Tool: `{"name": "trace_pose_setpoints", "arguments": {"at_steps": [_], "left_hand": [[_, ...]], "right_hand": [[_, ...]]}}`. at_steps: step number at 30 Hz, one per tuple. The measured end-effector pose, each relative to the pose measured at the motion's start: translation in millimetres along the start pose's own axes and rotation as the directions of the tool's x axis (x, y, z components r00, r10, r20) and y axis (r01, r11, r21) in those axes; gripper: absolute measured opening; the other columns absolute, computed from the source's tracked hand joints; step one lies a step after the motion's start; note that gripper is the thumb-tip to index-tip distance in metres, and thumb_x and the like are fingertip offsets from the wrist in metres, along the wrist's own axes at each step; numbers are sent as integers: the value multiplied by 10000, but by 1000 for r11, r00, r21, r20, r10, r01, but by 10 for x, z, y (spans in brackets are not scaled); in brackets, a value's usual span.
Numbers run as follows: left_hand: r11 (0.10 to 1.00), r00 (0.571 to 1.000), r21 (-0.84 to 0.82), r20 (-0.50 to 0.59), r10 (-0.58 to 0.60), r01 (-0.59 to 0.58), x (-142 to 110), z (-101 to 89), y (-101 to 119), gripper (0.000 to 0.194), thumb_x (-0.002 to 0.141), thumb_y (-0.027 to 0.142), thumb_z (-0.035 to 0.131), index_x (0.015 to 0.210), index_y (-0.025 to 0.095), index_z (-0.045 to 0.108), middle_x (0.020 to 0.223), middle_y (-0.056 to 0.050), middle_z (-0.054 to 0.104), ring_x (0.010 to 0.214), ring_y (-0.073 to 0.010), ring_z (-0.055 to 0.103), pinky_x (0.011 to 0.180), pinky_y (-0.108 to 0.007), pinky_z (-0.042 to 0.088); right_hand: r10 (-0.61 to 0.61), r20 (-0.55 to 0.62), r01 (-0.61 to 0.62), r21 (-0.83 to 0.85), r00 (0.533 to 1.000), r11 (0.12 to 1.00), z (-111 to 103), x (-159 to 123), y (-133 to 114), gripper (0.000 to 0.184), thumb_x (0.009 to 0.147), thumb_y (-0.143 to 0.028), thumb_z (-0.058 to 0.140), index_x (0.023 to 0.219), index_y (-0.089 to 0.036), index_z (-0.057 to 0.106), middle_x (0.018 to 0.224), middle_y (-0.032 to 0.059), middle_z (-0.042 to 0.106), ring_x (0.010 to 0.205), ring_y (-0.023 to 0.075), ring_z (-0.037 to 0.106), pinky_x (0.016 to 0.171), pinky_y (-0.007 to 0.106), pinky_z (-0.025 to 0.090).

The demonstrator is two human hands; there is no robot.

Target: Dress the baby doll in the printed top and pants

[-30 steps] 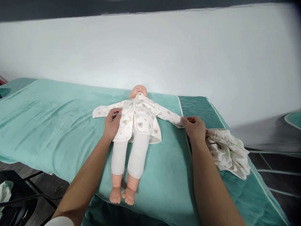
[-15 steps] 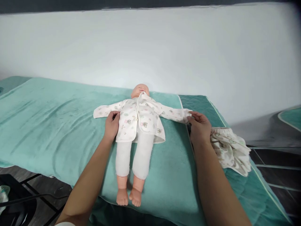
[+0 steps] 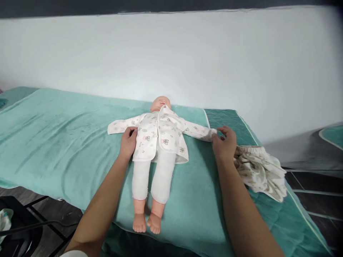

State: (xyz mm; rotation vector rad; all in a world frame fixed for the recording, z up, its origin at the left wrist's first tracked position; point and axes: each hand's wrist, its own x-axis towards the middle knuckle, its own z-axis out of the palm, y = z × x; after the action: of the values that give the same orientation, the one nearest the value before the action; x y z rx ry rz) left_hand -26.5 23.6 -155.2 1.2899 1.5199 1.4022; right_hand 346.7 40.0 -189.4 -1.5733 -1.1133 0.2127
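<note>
Right hand (image 3: pixel 225 142) and cuff (image 3: pixel 211 135) shifted slightly inward.

One doll (image 3: pixel 160 103), two white cloth legs (image 3: pixel 161 176), on plush sheet (image 3: pixel 80 139); one printed jacket (image 3: pixel 169 132). Left hand (image 3: pixel 128 143) curled at its side, right at cuff; pinches unclear.

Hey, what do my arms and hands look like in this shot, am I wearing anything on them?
Your left hand and right hand are ungloved, with no rings or watch visible. Your left forearm and right forearm are uncovered. What looks like a white sleeve edges in by your left elbow.
</note>
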Motion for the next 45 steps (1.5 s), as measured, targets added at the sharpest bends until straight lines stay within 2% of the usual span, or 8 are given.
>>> {"name": "trace_pose_setpoints", "arguments": {"at_steps": [5, 9, 15, 20, 26, 35, 40, 45], "left_hand": [[1000, 1000, -1, -6, -1, 0, 5, 4, 1, 217, 919, 399, 573, 935, 217, 691, 957, -24, 700, 923, -187, 613, 879, -310, 457], [1000, 1000, -5, -8, 5, -5, 18, 8, -14, 208, 917, 389, 575, 917, 214, 687, 937, -29, 697, 905, -188, 609, 860, -311, 458], [1000, 1000, -7, -9, 0, 0, 26, 17, -4, 203, 911, 378, 574, 906, 210, 687, 928, -28, 696, 891, -181, 607, 851, -301, 457], [1000, 1000, 14, -9, 16, -16, 33, 12, -20, 194, 914, 368, 565, 904, 212, 681, 927, -29, 697, 901, -183, 610, 851, -300, 455], [1000, 1000, 20, -5, 20, -19, 53, 12, -46, 189, 918, 358, 559, 880, 212, 673, 905, -30, 691, 886, -185, 608, 817, -299, 453], [997, 997, 12, -1, 72, -72, 72, 32, -87, 201, 934, 353, 537, 868, 209, 660, 838, -21, 654, 826, -178, 581, 779, -298, 444], [997, 997, -19, -2, 80, -80, 88, 41, -120, 192, 921, 355, 547, 850, 208, 647, 841, -16, 632, 821, -169, 555, 744, -276, 435], [997, 998, -49, 3, 62, -62, 79, 47, -103, 170, 900, 345, 560, 852, 207, 648, 853, -11, 639, 830, -167, 557, 766, -275, 439]], "right_hand": [[-456, 228, 468, 3, 860, 884, 169, -285, -370, 367, 911, -317, 582, 1254, -194, 625, 1440, 154, 585, 1363, 284, 533, 1145, 529, 424], [-501, 436, 571, -37, 747, 820, 297, -380, -425, 418, 954, -274, 538, 1364, -207, 582, 1496, 141, 554, 1404, 303, 501, 1179, 586, 372], [-508, 309, 525, 31, 804, 851, 188, -447, -573, 279, 996, -340, 559, 1220, -203, 652, 1303, 138, 672, 1254, 284, 603, 1097, 522, 476], [-528, 430, 466, 249, 732, 849, 119, -697, -796, 149, 989, -344, 605, 1080, -227, 614, 1084, 76, 638, 1009, 227, 623, 885, 414, 551], [-464, 584, 326, 332, 667, 885, 12, -956, -722, 350, 924, -355, 712, 1205, -244, 535, 1122, 69, 563, 904, 194, 593, 807, 381, 549], [-451, 449, 522, -40, 771, 852, 113, -1212, -858, 275, 900, -167, 590, 1169, -205, 548, 1079, 101, 625, 947, 264, 619, 808, 420, 543], [-623, 326, 701, -250, 711, 668, 225, -1189, -926, 345, 886, -89, 546, 1218, -172, 582, 1188, 150, 657, 1088, 314, 589, 929, 471, 497], [-655, 228, 693, -199, 720, 692, 259, -1113, -974, 212, 961, -129, 511, 1115, -192, 644, 1088, 110, 694, 993, 265, 598, 873, 415, 488]]}}
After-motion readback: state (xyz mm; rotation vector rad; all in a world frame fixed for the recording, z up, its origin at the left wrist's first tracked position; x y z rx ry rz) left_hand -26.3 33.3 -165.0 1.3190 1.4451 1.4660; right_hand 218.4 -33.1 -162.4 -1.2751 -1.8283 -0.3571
